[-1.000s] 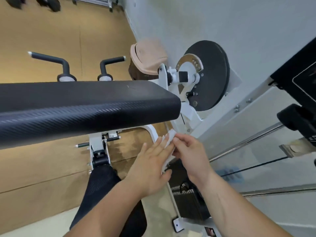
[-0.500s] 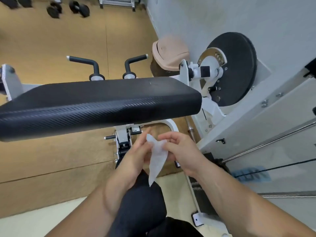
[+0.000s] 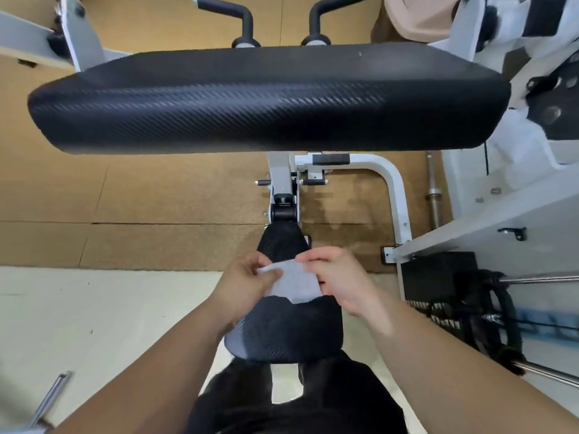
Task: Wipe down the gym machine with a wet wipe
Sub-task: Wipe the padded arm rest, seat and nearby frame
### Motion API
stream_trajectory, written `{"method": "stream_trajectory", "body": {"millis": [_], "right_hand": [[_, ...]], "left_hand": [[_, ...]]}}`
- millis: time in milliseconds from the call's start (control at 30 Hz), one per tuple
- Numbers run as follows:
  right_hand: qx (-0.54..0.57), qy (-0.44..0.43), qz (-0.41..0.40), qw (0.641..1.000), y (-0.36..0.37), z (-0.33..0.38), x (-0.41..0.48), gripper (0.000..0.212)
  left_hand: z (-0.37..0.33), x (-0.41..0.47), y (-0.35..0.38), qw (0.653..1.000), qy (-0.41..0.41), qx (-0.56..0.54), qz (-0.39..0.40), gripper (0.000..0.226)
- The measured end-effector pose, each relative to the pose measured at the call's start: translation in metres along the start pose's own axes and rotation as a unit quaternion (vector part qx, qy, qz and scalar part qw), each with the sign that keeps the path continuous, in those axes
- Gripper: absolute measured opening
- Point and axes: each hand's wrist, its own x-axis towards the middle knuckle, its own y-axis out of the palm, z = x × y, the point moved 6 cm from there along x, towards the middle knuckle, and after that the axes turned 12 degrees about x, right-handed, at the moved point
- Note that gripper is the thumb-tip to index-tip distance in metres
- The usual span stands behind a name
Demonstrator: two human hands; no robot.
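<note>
A white wet wipe (image 3: pixel 293 281) is stretched between my two hands above the machine's small black seat pad (image 3: pixel 282 333). My left hand (image 3: pixel 247 283) pinches the wipe's left edge. The wipe's right edge is pinched by my right hand (image 3: pixel 340 278). The gym machine's wide black arm pad (image 3: pixel 266 98) spans the upper half of the view, above the white frame (image 3: pixel 396 195). Two black handles (image 3: pixel 238 17) rise behind the pad.
A white weight-stack housing (image 3: pixel 501 214) with a black weight stack (image 3: pixel 438 277), cables and steel guide rods stands at the right. A steel bar (image 3: pixel 434 198) lies on the brown floor mat. A beige bin (image 3: pixel 416 17) is at the top right.
The view has swung left and down, centring the arm pad. My hands have opened the wipe from a hanging fold into a flat sheet held over the seat pad.
</note>
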Motion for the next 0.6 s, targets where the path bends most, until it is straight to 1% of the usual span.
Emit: {"method": "stream_trajectory", "body": {"millis": [67, 133, 167, 233, 267, 333, 433, 533, 600], "right_hand": [[0.005, 0.022, 0.012, 1.0, 0.01, -0.02, 0.006, 0.024], [-0.02, 0.033, 0.009, 0.999, 0.018, -0.04, 0.013, 0.024], [-0.036, 0.035, 0.007, 0.999, 0.022, -0.048, 0.017, 0.028], [-0.044, 0.046, -0.004, 0.998, 0.03, -0.064, 0.024, 0.037], [-0.047, 0.054, -0.009, 0.997, 0.033, -0.069, 0.025, 0.042], [-0.048, 0.067, -0.024, 0.996, 0.045, -0.08, 0.028, 0.051], [-0.063, 0.058, -0.074, 0.994, 0.064, -0.091, 0.035, 0.062], [-0.093, 0.038, -0.144, 0.985, 0.077, -0.1, 0.043, 0.064], [-0.081, 0.042, -0.187, 0.978, 0.079, -0.106, 0.047, 0.066]], "left_hand": [[0.018, 0.004, 0.007, 1.0, -0.017, 0.005, 0.017, 0.008], [0.042, 0.009, 0.012, 0.998, -0.048, 0.004, 0.044, 0.016], [0.055, 0.013, 0.012, 0.997, -0.064, -0.001, 0.051, 0.02], [0.078, 0.021, 0.006, 0.995, -0.086, 0.001, 0.056, 0.018], [0.085, 0.024, 0.003, 0.995, -0.088, 0.004, 0.055, 0.016], [0.1, 0.034, -0.007, 0.994, -0.09, -0.007, 0.065, 0.02], [0.12, 0.05, -0.021, 0.991, -0.08, -0.001, 0.107, 0.018], [0.138, 0.065, -0.035, 0.987, -0.061, 0.022, 0.149, 0.032], [0.149, 0.074, -0.041, 0.983, -0.055, 0.046, 0.17, 0.036]]}}
